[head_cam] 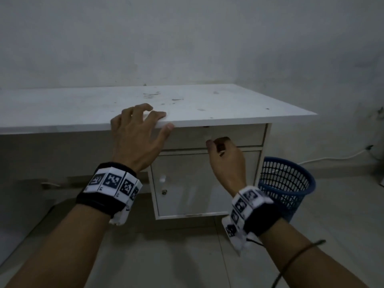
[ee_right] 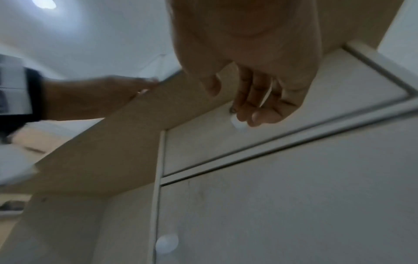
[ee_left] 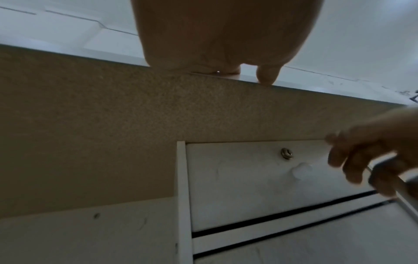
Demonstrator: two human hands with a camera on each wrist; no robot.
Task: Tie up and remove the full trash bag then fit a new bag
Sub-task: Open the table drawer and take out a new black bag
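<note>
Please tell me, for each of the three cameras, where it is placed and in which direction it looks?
Head: worn on the head, looks forward and down at the white desk, blue basket; both forearms and hands show.
Left wrist: below the left hand, looks up along it at the desk edge; the palm shows.
Right wrist: below the right hand, looks up along it at the drawer; its curled fingers near the drawer knob show.
Shared: both wrist views show the drawer and the other hand.

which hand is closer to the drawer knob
Right. The right hand is at the drawer knob, fingers curled beside it; the left hand rests on the desk edge above.
</note>
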